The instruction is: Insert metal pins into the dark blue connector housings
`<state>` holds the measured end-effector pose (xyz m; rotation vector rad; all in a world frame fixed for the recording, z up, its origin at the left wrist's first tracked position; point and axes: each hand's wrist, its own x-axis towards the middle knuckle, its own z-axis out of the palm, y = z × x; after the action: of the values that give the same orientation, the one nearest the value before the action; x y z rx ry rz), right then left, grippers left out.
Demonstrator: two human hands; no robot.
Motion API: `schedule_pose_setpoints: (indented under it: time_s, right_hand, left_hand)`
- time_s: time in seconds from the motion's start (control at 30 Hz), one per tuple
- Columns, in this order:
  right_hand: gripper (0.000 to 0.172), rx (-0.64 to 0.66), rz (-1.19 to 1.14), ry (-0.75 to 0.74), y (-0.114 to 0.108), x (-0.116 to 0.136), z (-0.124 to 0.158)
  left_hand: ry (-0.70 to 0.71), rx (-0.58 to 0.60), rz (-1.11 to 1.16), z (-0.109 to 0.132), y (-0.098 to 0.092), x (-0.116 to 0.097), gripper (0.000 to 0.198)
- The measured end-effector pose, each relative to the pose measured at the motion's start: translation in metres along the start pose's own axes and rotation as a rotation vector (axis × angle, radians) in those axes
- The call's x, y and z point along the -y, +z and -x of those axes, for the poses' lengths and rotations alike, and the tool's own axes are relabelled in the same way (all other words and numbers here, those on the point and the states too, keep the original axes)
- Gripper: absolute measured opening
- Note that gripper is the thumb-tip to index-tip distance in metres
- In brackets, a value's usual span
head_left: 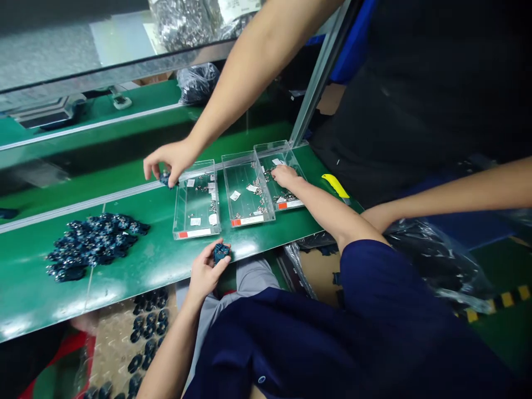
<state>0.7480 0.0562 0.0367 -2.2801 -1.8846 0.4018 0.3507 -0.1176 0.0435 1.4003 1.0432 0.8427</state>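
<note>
My left hand (208,269) is closed around a small dark blue plastic part (221,252) at the table's front edge. My right hand (286,176) reaches into the right-hand clear tray (291,204), its fingers bent together down among small metal pieces (286,197); whatever is between the fingertips is hidden. To its left stand the middle clear tray (249,220) and the left clear tray (197,234), with more metal pieces and paper slips in them. A pile of similar dark blue parts (93,241) lies at the left of the table.
Another person's hand (172,160) holds a dark part over the left tray, the arm crossing above the table. A yellow utility knife (334,185) lies right of the trays. Below the edge is a plastic parts tray (112,332). A metal post (318,83) rises behind.
</note>
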Motion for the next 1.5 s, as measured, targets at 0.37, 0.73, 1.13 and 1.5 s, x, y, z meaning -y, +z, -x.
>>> schedule_pose_setpoints:
  time_s: [0.37, 0.73, 1.13, 1.5]
  right_hand:
    - [0.027, -0.201, -0.988, 0.064, -0.012, 0.055, 0.110]
    - [0.043, 0.322, -1.493, -0.045, 0.041, 0.210, 0.255]
    - [0.024, 0.341, -1.524, -0.298, 0.074, 0.257, 0.265]
    - [0.023, 0.135, -1.186, -0.415, 0.064, 0.253, 0.261]
  left_hand:
    - [-0.021, -0.072, 0.224, 0.009, -0.006, -0.016, 0.059]
    - [0.080, -0.206, 0.363, 0.034, -0.012, -0.030, 0.051]
    - [-0.156, -0.170, 0.769, 0.059, -0.042, -0.018, 0.051]
    - [0.033, -0.184, 0.652, 0.060, -0.055, -0.015, 0.055]
